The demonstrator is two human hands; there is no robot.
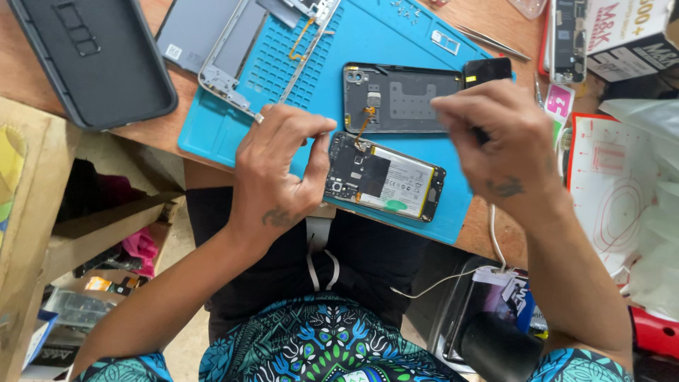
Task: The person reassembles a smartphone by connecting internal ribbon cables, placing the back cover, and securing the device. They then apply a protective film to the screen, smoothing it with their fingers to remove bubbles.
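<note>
Hidden: whatever the right hand [506, 145] pinches is covered by its own knuckles; only a dark sliver shows beneath, too blurred to name.
Cut off: the silver phone frame [233, 60] and grey panel run out of the top edge; the black case [99, 56] is clipped at the top left.
Left grip: the left hand [279, 173] is curled, thumb and forefinger pressed together near the opened phone's upper left corner; I cannot tell whether anything small sits between them.
Right grip: clenched, fingertips drawn together above the back cover [399, 99]; what it grasps cannot be told.
Opened phone: the opened phone [385, 178] lies flat on the blue mat [353, 42], battery facing up, between the two hands, just beside the left thumb.
Link: a thin orange flex cable [365, 120] joins phone and back cover.
Counter: the wooden counter [159, 127] carries the mat; tweezers [491, 41] lie at its far right.
</note>
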